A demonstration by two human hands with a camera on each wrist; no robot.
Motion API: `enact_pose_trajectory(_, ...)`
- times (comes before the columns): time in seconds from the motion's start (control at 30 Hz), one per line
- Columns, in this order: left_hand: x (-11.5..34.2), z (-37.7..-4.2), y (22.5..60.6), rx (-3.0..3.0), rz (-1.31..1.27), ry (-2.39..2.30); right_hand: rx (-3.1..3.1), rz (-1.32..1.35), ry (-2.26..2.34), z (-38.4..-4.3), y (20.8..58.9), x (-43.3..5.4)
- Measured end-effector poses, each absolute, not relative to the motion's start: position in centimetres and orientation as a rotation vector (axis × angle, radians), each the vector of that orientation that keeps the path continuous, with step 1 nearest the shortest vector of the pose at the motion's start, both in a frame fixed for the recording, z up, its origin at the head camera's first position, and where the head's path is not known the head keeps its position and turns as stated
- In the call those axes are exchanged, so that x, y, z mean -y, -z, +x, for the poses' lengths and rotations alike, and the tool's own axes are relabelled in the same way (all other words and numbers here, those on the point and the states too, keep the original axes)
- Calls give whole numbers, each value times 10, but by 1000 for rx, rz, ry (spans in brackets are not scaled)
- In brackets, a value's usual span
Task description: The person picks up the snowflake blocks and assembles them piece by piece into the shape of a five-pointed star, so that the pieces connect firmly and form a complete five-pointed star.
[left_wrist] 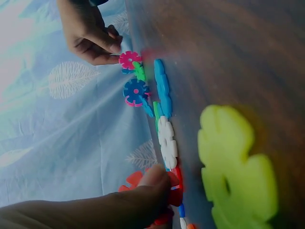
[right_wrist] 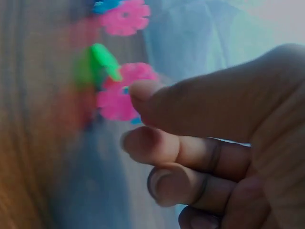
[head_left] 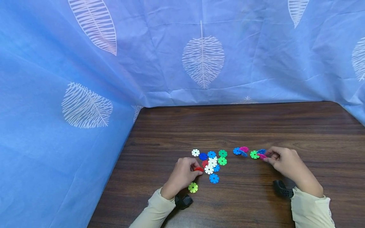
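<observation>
My left hand (head_left: pixel 182 174) pinches a red notched plastic disc (head_left: pixel 198 169) between thumb and fingers, at the left side of a cluster of flat discs. Farther right, my right hand (head_left: pixel 286 161) pinches a pink notched disc (right_wrist: pixel 116 100) at its edge; the thumb lies over it in the right wrist view and the index finger is hidden. That pink disc belongs to a small group with a green disc (head_left: pixel 254 154) and a blue disc (head_left: pixel 261 151). Just left of this stands another group, with a pink disc (head_left: pixel 243 149) and blue discs (head_left: pixel 237 151).
White discs (head_left: pixel 209 169), green discs (head_left: pixel 222 161) and blue discs (head_left: pixel 214 178) lie between the hands on the brown wooden table (head_left: pixel 176 126). A yellow-green disc (head_left: pixel 193 187) lies close to the left wrist. Blue leaf-print cloth (head_left: pixel 159 63) borders the table's back and left.
</observation>
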State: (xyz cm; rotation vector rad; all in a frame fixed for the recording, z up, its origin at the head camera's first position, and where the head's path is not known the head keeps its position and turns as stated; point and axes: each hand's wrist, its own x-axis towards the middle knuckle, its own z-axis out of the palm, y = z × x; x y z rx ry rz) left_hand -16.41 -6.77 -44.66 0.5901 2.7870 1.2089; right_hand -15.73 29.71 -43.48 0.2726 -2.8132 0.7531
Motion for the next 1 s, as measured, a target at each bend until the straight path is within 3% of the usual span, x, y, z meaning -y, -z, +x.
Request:
enact_pose_trajectory(0.23, 67, -166, 443, -2828, 660, -1263, 2736, 373, -741, -154, 423, -280)
enact_pose_trajectory(0.73, 67, -167, 439, -2790, 602, -1412, 2874, 761, -957, -162, 425, -178)
enact_pose_trajectory(1.0, 67, -166, 439, -2811, 580, -1396, 2968, 737, -756, -156, 431, -153)
